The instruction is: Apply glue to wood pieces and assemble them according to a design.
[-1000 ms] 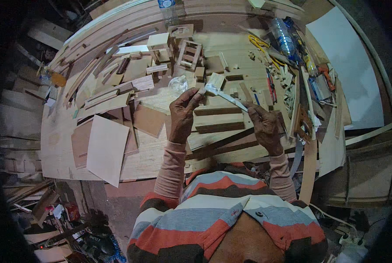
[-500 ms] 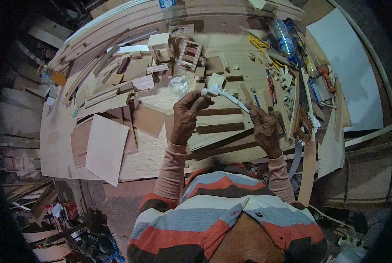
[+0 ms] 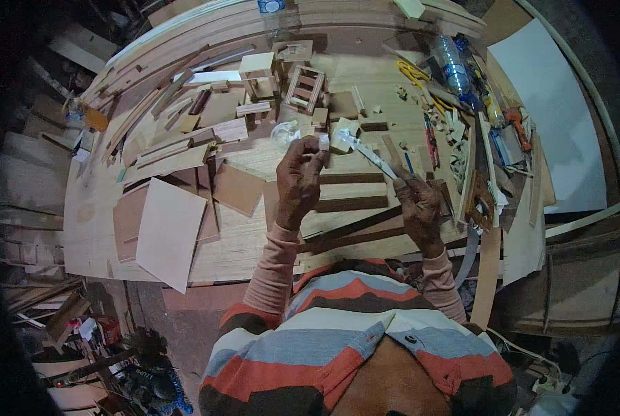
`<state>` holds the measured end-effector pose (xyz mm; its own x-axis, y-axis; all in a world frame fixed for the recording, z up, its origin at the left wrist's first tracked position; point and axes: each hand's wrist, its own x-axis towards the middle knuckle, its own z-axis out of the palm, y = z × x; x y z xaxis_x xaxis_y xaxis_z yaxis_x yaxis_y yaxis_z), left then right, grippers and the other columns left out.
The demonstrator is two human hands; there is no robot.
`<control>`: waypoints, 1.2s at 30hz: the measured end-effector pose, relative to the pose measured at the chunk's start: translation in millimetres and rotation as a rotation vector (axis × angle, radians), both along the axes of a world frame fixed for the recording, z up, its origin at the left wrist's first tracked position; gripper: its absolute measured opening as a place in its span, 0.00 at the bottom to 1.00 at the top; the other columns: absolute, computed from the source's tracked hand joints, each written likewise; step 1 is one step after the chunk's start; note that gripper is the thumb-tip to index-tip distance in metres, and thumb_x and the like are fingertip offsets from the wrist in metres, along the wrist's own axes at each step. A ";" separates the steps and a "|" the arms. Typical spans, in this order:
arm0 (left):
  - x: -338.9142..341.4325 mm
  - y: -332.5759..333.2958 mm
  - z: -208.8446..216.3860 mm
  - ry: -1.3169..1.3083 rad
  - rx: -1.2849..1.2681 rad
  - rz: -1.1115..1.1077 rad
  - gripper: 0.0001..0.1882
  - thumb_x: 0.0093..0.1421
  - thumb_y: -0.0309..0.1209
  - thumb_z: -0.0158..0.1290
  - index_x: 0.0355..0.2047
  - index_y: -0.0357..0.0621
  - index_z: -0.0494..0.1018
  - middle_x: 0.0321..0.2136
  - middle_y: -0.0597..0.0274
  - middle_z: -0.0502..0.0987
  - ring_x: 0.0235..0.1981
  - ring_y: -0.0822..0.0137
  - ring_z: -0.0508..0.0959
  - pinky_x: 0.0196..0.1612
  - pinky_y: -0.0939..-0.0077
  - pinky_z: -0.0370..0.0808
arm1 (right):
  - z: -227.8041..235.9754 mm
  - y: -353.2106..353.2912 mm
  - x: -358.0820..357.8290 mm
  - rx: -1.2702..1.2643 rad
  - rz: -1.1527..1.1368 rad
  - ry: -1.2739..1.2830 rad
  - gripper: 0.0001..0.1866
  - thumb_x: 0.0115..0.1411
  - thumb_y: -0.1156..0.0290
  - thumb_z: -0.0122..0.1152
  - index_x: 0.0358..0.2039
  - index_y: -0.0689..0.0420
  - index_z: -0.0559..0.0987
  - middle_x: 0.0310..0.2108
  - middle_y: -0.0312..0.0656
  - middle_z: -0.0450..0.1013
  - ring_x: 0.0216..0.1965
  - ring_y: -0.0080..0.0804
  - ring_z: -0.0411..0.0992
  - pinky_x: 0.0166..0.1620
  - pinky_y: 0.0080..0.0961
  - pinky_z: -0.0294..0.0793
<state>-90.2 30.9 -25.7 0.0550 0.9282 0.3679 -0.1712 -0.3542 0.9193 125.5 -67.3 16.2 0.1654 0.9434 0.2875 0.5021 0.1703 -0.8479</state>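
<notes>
My left hand (image 3: 298, 182) pinches a small wooden block (image 3: 324, 142) whose end looks coated in white. In my right hand (image 3: 419, 209) is a thin flat stick (image 3: 377, 163), its far tip smeared with white paste. That tip is over a pale wood piece (image 3: 342, 133) and apart from the block. Just beyond my left fingers sits a clear plastic cup (image 3: 283, 134), with something whitish in it. Small slatted wooden frames (image 3: 305, 89) and a little stool-like wooden piece (image 3: 257, 66) stand farther back.
Wood strips, panels and a white-faced board (image 3: 170, 232) cover the left of the table. To the right lie a handsaw (image 3: 479, 201), a yellow cord (image 3: 412, 71), an orange-handled tool (image 3: 516, 125) and a plastic bottle (image 3: 451, 66). Wooden bars (image 3: 352, 197) lie below my hands.
The stick's tip has come away from the block in my left hand. The stick now points more steeply, and a gap shows between the two.
</notes>
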 end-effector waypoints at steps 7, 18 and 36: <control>-5.1 6.1 2.1 0.424 0.423 0.333 0.12 0.59 0.19 0.59 0.43 0.37 0.75 0.38 0.53 0.78 0.40 0.56 0.79 0.46 0.66 0.75 | 35.6 1.7 -1.3 -0.004 -0.009 -0.248 0.16 0.68 0.69 0.58 0.53 0.60 0.81 0.34 0.50 0.78 0.31 0.37 0.75 0.37 0.31 0.73; -1.1 5.5 -3.3 -0.020 -0.056 0.199 0.08 0.65 0.26 0.57 0.43 0.38 0.75 0.36 0.61 0.78 0.39 0.68 0.77 0.47 0.71 0.75 | 31.6 -2.3 8.1 -0.079 0.025 -0.197 0.15 0.69 0.66 0.57 0.49 0.62 0.81 0.36 0.50 0.79 0.36 0.36 0.78 0.43 0.30 0.76; -6.1 6.2 -5.2 -0.988 -0.592 -0.473 0.07 0.70 0.32 0.50 0.41 0.42 0.73 0.36 0.62 0.76 0.38 0.66 0.79 0.41 0.72 0.79 | -30.2 0.1 -13.0 0.133 0.005 0.383 0.10 0.68 0.75 0.58 0.47 0.61 0.81 0.36 0.42 0.82 0.37 0.26 0.79 0.42 0.27 0.78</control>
